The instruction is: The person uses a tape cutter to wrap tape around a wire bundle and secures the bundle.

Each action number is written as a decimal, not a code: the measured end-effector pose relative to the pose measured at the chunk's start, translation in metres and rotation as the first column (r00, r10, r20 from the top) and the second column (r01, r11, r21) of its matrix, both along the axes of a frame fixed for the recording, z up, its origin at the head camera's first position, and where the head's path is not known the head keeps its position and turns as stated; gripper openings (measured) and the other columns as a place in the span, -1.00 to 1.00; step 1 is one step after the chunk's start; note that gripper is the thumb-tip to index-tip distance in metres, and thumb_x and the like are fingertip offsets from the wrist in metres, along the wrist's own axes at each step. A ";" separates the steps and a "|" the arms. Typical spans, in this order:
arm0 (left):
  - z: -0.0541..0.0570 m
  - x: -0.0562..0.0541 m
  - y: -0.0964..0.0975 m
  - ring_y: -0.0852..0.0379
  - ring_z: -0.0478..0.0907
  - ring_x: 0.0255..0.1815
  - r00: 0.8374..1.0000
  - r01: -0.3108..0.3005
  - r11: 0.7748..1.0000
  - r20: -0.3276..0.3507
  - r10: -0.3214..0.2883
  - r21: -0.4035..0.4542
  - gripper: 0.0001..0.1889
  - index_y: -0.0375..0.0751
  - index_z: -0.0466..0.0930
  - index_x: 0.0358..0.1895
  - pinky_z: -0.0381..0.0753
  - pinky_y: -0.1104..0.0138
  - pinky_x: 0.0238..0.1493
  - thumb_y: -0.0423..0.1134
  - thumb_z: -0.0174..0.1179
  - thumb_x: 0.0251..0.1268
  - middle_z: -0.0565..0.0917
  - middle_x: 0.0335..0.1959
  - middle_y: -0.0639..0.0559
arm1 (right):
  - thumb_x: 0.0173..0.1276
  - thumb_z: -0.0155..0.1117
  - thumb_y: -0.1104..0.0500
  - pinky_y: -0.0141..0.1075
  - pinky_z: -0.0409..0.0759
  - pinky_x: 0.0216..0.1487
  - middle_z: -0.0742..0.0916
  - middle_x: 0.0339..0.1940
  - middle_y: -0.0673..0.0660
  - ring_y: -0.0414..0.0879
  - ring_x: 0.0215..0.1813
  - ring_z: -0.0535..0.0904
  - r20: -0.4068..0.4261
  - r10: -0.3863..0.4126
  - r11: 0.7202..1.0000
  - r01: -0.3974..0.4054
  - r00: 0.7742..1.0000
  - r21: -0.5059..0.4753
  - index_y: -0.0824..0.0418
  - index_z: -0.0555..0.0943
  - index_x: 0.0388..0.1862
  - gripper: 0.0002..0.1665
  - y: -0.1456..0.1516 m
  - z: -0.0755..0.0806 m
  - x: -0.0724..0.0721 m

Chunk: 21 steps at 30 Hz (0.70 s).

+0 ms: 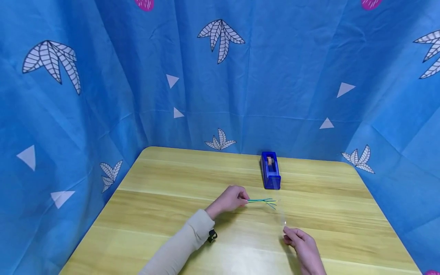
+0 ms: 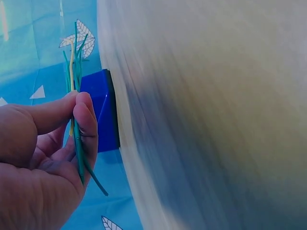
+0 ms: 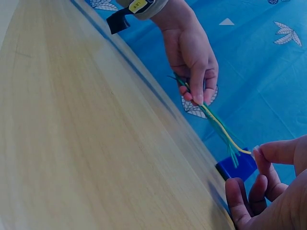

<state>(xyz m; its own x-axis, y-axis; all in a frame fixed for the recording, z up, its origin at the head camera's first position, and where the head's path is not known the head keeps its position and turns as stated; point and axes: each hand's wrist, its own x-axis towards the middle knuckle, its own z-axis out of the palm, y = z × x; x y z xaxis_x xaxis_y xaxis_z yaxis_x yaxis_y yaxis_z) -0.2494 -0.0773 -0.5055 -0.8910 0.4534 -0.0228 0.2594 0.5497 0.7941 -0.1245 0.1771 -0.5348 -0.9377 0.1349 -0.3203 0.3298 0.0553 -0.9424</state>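
Bundle of thin strands (image 1: 257, 200), green with yellow: held above the table, roughly level, ends splayed to the person's right. Spare ends, in the left wrist view, project below the grip.

Left hand (image 1: 234, 198): pinches the bundle between thumb and forefinger, narrow hold.

Strip of clear tape (image 1: 283, 217): reaches from the front of the dispenser towards the person; the splayed ends lie close to it. Whether they touch, or whether the strip is joined to the dispenser, cannot be told.

Right hand (image 1: 302, 244): pinches the strip's near end, fingertips together.

Tape dispenser (image 1: 270, 173), blue: stands beyond both hands near the far edge, a small roll (image 1: 269, 161) seated inside.

Step in hand, by judgement: setting strands and tape against each other. The next move seems to call for a taut strip, a steady bundle and care that loose ends do not stick astray.

Surroundings: wood-grain table (image 1: 192, 172); pale sleeve (image 1: 182, 244) on the left arm, black fitting (image 1: 212, 236) at its cuff; blue patterned curtain (image 1: 282, 76) behind.
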 end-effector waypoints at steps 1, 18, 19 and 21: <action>-0.001 0.000 0.001 0.28 0.59 -0.42 1.000 0.000 1.000 -0.004 0.000 -0.004 -0.95 -0.30 0.72 -0.20 0.59 0.48 -0.31 -0.44 0.27 0.42 0.76 -0.35 -0.06 | 0.55 0.27 0.09 -0.44 0.60 -0.05 0.68 -0.23 0.03 -0.16 -0.19 0.66 0.000 -0.004 1.000 0.004 1.000 -0.001 0.38 0.67 -0.15 -0.68 0.000 0.000 0.000; -0.004 0.002 0.003 0.18 0.64 -0.32 0.997 -0.065 0.998 0.028 0.065 0.005 -0.96 -0.31 0.70 -0.19 0.67 0.41 -0.24 -0.45 0.29 0.39 0.73 -0.30 0.00 | 0.51 0.30 -0.06 -0.32 0.50 0.13 0.66 -0.02 0.06 -0.12 0.00 0.61 0.016 0.004 1.000 -0.004 1.000 0.014 0.36 0.68 -0.12 -0.56 0.004 0.002 0.003; -0.005 0.002 0.004 0.19 0.63 -0.32 0.998 -0.058 0.998 0.026 0.057 0.007 -0.96 -0.32 0.70 -0.19 0.67 0.41 -0.24 -0.46 0.29 0.39 0.73 -0.30 0.00 | 0.51 0.30 -0.07 -0.32 0.49 0.13 0.66 -0.02 0.06 -0.12 0.00 0.61 0.015 0.004 1.000 -0.004 1.000 0.016 0.36 0.68 -0.12 -0.55 0.005 0.002 0.003; -0.005 0.004 0.010 0.21 0.63 -0.34 0.999 -0.032 0.999 0.019 0.032 0.012 -0.96 -0.32 0.71 -0.20 0.67 0.41 -0.25 -0.47 0.29 0.38 0.74 -0.32 -0.01 | 0.50 0.31 -0.06 -0.34 0.52 0.12 0.66 -0.03 0.05 -0.13 0.00 0.60 0.014 -0.006 1.000 0.005 1.000 0.007 0.36 0.68 -0.12 -0.56 0.005 0.003 0.004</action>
<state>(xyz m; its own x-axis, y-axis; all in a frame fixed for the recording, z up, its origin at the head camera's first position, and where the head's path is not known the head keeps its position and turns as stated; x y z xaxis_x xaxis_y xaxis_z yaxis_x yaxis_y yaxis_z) -0.2450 -0.0677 -0.5102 -0.9046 0.4250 -0.0344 0.2265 0.5473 0.8057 -0.1208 0.1826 -0.5321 -0.9324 0.1425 -0.3321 0.3431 0.0603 -0.9374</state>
